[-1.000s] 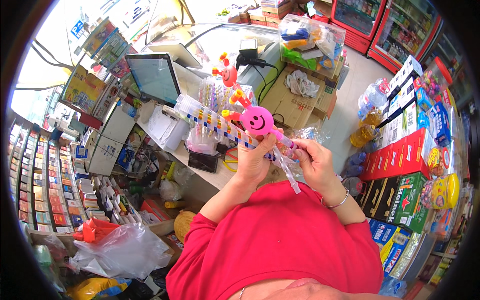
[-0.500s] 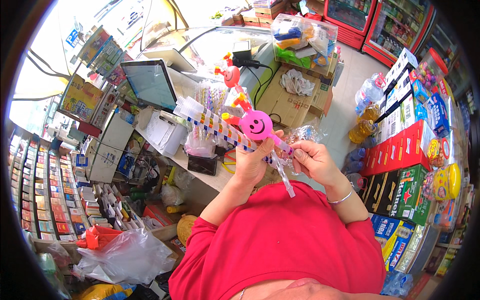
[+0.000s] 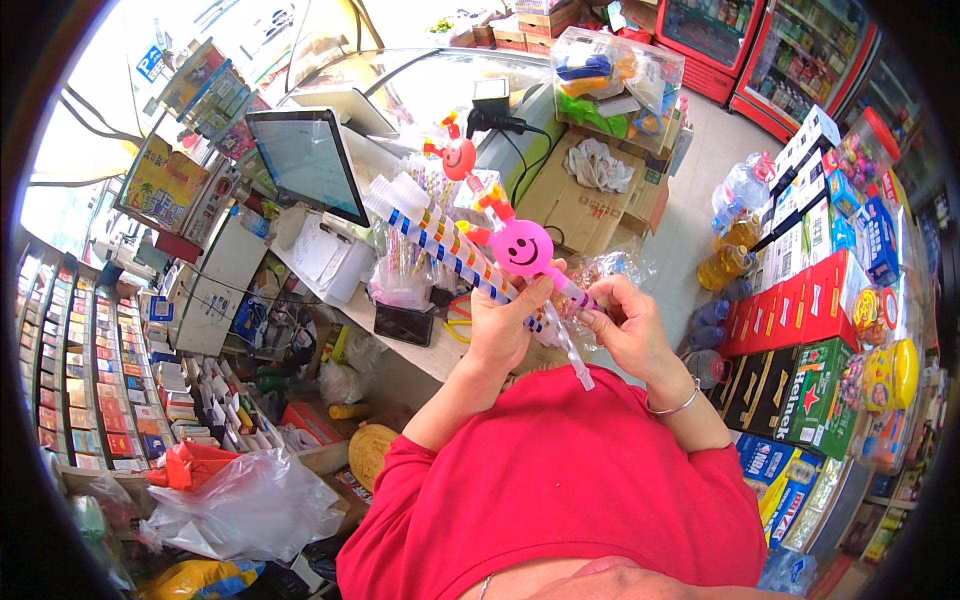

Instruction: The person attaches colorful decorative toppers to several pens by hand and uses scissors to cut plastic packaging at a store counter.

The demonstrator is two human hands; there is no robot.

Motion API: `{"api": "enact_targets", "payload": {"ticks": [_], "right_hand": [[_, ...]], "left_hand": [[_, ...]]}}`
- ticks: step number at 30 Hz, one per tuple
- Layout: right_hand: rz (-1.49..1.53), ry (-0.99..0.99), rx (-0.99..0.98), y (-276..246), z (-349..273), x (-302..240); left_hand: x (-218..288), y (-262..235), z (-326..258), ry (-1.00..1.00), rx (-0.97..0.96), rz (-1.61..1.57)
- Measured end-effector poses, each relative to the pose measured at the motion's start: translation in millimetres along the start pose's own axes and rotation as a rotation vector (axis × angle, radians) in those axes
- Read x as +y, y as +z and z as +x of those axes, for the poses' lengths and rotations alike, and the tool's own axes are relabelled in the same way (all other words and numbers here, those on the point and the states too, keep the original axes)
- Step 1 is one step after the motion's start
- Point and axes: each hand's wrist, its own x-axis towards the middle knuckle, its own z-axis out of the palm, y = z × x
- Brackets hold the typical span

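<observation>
My left hand (image 3: 497, 338) is closed around a bundle of clear plastic sticks (image 3: 442, 250) with blue, orange and white patterned bands. Above its thumb stands a pink balloon-like smiley toy (image 3: 515, 249) with orange tips, its stem angled down to the right. My right hand (image 3: 634, 335) pinches the lower end of that stem. An orange-red smiley toy (image 3: 459, 160) shows just beyond the pink one; where its stem ends is hidden. Below my left fingers a clear twisted stick (image 3: 572, 352) points down toward my red shirt. Crinkled clear wrapping (image 3: 612, 265) lies behind my right hand.
Left on the counter are a dark phone (image 3: 403, 323), a notepad (image 3: 322, 257) and a tilted screen (image 3: 307, 163). A clear bin (image 3: 660, 85) stands on cardboard farther back. Stacked boxes (image 3: 790, 305) and bottles line the right; a plastic bag (image 3: 245, 505) sits lower left.
The pink smiley toy and its stem have shifted slightly right. My right hand's fingers have curled and slid a little on the stem. My left hand keeps its hold.
</observation>
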Motion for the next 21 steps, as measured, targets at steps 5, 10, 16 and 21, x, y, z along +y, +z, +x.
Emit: {"api": "enact_targets", "payload": {"ticks": [5,10,16,21], "right_hand": [[-0.055,-0.062,0.110,-0.9,-2.1,-10.4],[-0.373,-0.218,0.176,-1.3,-3.8,-18.2],[-0.723,-0.400,0.237,-5.2,-0.8,-17.1],[-0.766,-0.494,0.289,-0.7,-0.9,-13.1]], "left_hand": [[1.7,-1.7,2.2,0.132,0.024,-0.092],[-9.2,-27.6,4.3,0.146,-0.008,-0.142],[8.4,-1.2,4.8,0.093,0.252,-0.018],[-2.6,-12.5,5.7,0.085,0.168,-0.125]]}}
